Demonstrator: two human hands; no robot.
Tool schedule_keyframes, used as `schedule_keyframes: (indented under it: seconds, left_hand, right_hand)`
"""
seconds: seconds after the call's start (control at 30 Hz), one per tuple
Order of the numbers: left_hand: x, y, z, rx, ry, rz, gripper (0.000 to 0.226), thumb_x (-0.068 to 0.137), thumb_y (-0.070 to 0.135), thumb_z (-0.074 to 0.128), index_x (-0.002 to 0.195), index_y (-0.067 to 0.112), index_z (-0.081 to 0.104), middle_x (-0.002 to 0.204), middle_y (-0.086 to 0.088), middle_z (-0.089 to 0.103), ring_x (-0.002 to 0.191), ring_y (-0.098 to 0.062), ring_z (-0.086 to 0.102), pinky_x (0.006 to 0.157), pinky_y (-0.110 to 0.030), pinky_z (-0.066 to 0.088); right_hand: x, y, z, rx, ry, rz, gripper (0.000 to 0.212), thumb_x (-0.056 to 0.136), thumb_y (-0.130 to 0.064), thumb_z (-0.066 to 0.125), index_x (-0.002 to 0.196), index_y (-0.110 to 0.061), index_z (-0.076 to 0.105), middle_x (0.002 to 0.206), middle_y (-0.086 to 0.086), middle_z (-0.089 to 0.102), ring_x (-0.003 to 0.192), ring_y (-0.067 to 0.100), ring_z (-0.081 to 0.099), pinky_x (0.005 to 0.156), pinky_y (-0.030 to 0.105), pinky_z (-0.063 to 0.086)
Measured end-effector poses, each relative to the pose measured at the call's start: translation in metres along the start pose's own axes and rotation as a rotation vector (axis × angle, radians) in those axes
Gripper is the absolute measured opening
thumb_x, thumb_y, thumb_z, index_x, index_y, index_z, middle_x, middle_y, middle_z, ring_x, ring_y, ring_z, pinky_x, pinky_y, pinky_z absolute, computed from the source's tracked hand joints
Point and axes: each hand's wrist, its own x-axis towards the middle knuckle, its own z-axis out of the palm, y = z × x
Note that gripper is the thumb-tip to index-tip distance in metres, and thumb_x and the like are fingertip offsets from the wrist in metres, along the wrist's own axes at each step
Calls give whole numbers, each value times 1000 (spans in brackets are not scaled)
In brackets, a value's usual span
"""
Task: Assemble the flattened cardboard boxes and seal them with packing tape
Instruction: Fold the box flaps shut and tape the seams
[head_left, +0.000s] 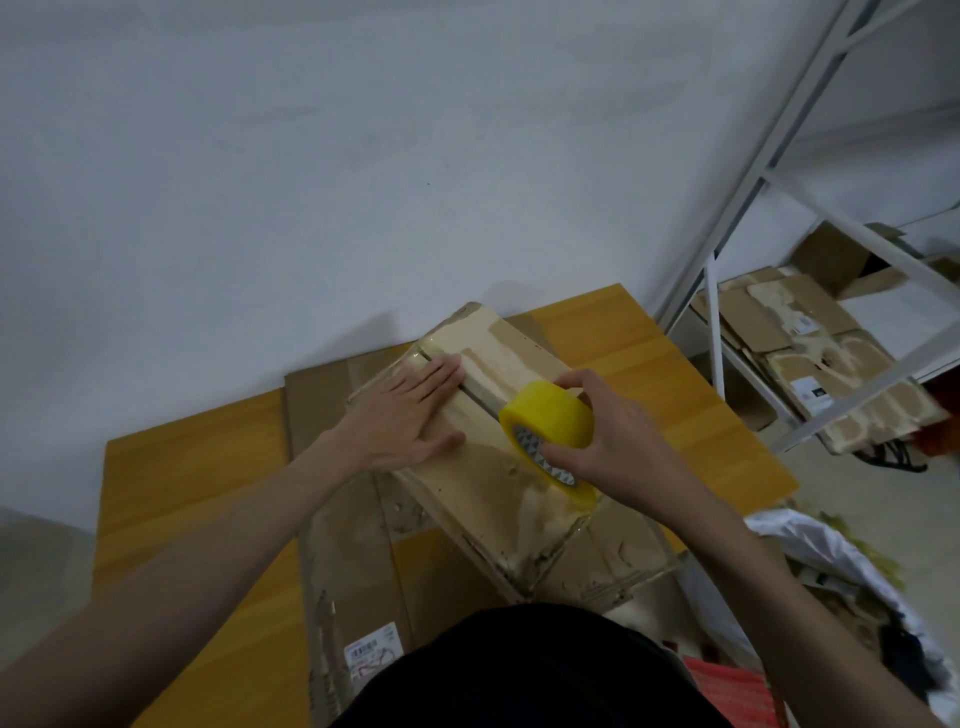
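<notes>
Taping the top seam of a cardboard box (498, 441) on a wooden table (171, 499).

The left hand (410, 415) lay flat with fingers straight, pressing the box's top flap beside the seam. The right hand (613, 436) curled round a yellow roll of packing tape (550, 426), held against the box top (its core faced the camera). The box sat tilted on flattened cardboard (358, 551) spread over the table.

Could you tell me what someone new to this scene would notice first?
The bright yellow tape roll, gripped by the right hand over the cardboard box at the centre. The left hand presses flat on the box's top, beside the seam. Flattened cardboard lies beneath on the wooden table.
</notes>
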Motion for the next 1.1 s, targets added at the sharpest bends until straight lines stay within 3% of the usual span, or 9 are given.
schedule_keyframes:
  seconds: [0.4,0.63,0.83,0.97,1.1]
  left_hand:
    - [-3,43,6,-89,-61,101,81,95,77,12,158,31,-10,165,14,-17,150,-4,-19,125,-40,-4]
    - [-2,41,7,-71,-70,89,80,95,77,11,157,34,-15,164,15,-18,150,-3,-18,126,-41,-3]
    - [0,42,6,-60,-53,87,79,95,77,9,158,34,-12,165,15,-16,151,-3,-16,126,-42,-2]
    - [-2,42,6,-65,-54,90,78,95,77,10,157,35,-13,164,17,-16,151,-2,-16,126,-42,-2]
    - [1,45,5,-72,-65,92,79,95,77,9,157,35,-13,163,19,-17,150,-1,-16,126,-42,-3]
  right_hand:
    - [18,1,4,-19,5,4,66,79,-38,78,133,-28,42,103,-9,48,76,0,48,53,16,31]
    - [3,15,8,-63,-42,-74,91,75,-21,82,145,-35,25,132,-8,38,97,11,44,61,19,34]
    - [-6,18,10,-15,57,-40,72,80,-25,76,131,-41,27,92,-11,47,69,7,53,47,22,34]
    - [-12,17,11,45,77,-55,69,83,-29,75,134,-38,29,84,-11,47,77,-8,53,55,16,42]
    - [-16,19,4,6,70,-58,62,88,-34,70,138,-30,34,79,-14,43,69,-9,51,51,14,39]
